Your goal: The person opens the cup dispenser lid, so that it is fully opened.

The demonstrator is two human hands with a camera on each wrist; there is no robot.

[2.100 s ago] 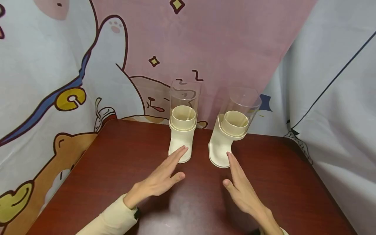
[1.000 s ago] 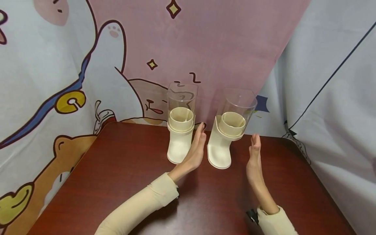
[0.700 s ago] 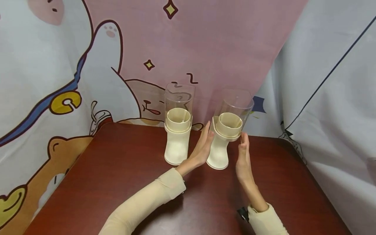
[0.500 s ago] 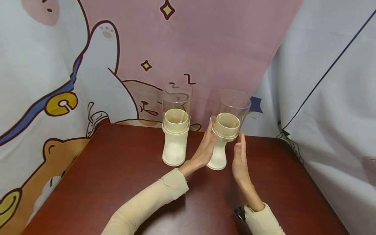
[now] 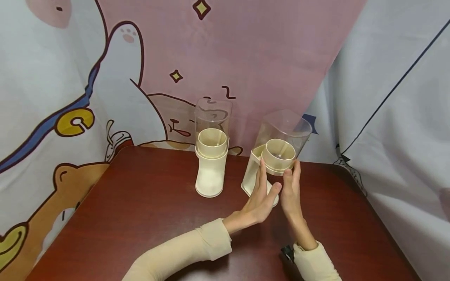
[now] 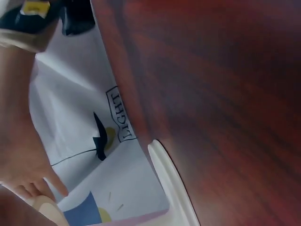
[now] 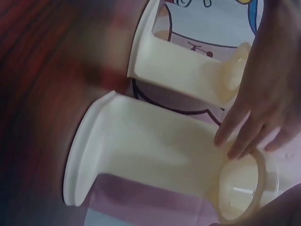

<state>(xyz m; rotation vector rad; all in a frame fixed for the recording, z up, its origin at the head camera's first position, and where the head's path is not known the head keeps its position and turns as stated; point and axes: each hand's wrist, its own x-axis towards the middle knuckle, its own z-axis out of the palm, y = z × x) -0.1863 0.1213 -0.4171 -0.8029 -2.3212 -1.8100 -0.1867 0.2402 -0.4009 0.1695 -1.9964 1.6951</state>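
Bench [image 5: 147, 203] is reddish-brown, glossy. Pink backdrop [image 5: 263, 50] hangs behind bench. White cat print [image 5: 116, 101] with raised paw shows behind bench's far left corner, yellow bell [image 5: 74, 122] left of that corner. Brown bear print [image 5: 75, 185] runs along bench's left edge. Yellow star [image 5: 201, 8] sits high above bench; creased white cloth [image 5: 393, 136] hangs right of bench.
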